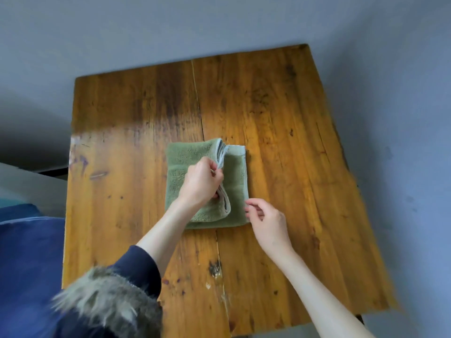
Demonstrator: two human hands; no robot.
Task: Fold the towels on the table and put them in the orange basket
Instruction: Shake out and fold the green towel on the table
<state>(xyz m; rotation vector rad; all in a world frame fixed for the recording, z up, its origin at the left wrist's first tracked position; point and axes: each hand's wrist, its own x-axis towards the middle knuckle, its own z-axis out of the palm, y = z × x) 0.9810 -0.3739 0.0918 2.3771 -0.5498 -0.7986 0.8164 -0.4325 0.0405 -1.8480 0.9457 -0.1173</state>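
Head view, steeply down over table [292, 142]

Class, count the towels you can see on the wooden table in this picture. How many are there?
1. A green towel, partly folded, lies near the middle of the table, under the left hand. Others may lie out of view.
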